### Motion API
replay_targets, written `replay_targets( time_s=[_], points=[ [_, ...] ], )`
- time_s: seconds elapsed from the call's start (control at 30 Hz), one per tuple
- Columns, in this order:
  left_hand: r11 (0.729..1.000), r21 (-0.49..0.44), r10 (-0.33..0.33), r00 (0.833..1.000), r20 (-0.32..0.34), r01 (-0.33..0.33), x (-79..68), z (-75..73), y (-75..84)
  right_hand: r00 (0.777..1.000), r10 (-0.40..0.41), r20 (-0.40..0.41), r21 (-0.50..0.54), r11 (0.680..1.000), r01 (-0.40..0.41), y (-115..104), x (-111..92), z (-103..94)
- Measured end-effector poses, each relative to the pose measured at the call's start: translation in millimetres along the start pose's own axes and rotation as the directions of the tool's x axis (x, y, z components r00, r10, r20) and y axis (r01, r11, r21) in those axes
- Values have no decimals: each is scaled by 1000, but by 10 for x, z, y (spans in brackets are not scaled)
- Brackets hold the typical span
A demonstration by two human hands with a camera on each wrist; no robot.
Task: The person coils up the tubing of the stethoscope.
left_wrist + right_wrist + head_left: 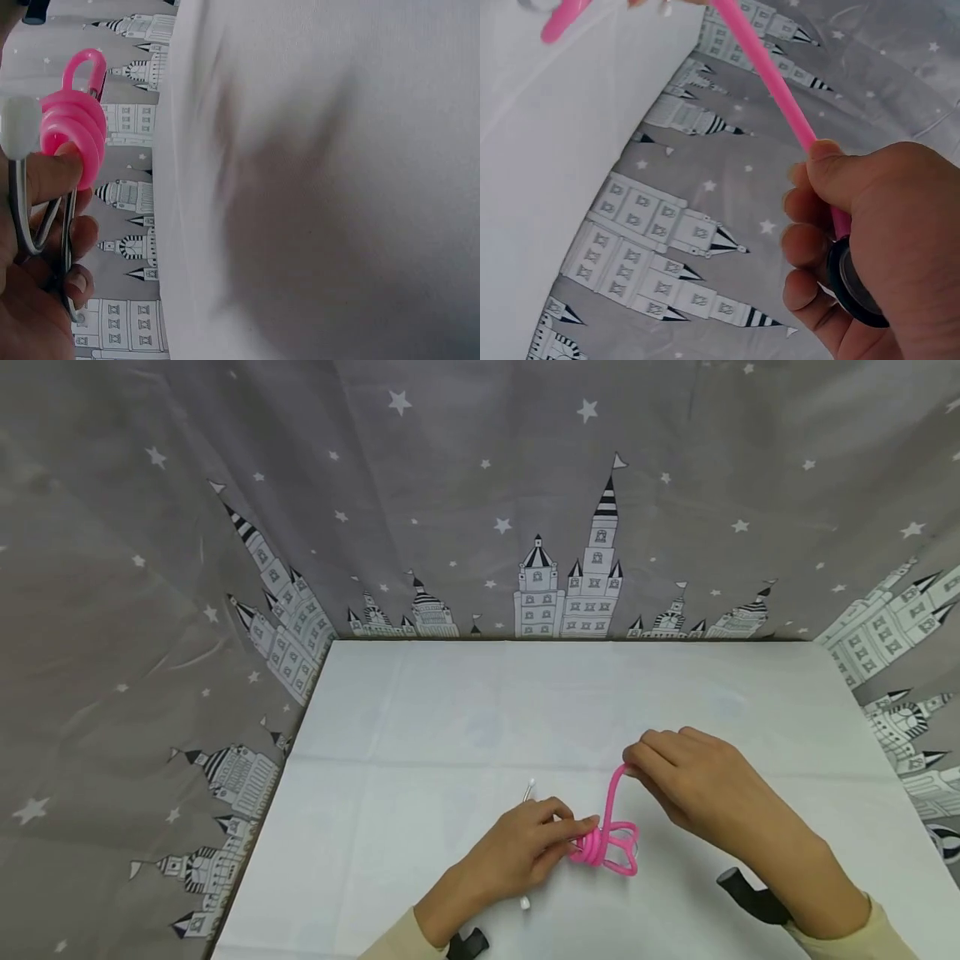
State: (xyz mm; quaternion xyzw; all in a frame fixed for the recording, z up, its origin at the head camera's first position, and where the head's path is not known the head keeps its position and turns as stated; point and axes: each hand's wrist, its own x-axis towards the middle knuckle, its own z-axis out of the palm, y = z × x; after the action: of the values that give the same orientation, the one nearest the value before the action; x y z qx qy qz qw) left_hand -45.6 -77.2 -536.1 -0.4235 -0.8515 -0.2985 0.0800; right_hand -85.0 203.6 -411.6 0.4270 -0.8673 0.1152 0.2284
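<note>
In the head view the left hand (525,845) covers the middle of the wire (528,791), and the right hand (690,781) hides the tip of the pink cord (611,802). Can't really tell what the dark ring (837,283) in the right palm is, it's half hidden. Left wrist cam chops the left hand off at the edge, and the shadow (277,217) is just a smudge. Right wrist cam cuts the cord off up top.
</note>
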Motion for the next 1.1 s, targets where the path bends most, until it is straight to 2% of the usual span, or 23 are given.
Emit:
replay_targets(
  time_s=[0.1, 0.27, 0.33, 0.53, 0.73, 0.97, 1.1],
  points=[
    [999, -22, 26, 1000, 1, -26, -2, 8, 45, 1000, 7, -11, -2, 1000, -7, 50, -28, 60],
    [986, -164, 21, 1000, 12, -19, -6, -1, 99, 999, 49, 6, 14, 999, -49, 167, -82, 180],
    [977, -211, 21, 1000, 5, -19, -4, -15, 127, 997, 70, 19, 32, 997, -70, 211, -108, 235],
    [960, -278, 22, 999, -37, -32, 31, -34, 203, 996, 86, 17, 111, 990, -88, 314, -172, 410],
    [954, -299, 22, 998, -57, -38, 42, -17, 268, 996, 94, -3, 160, 983, -93, 436, -240, 549],
    [971, -218, 74, 991, -113, -97, 73, -26, 269, 994, 102, -46, 208, 974, -90, 563, -393, 663],
    [967, -237, 60, 989, -137, -92, 85, -40, 255, 991, 130, -21, 236, 964, -122, 574, -492, 755]
  ],
)
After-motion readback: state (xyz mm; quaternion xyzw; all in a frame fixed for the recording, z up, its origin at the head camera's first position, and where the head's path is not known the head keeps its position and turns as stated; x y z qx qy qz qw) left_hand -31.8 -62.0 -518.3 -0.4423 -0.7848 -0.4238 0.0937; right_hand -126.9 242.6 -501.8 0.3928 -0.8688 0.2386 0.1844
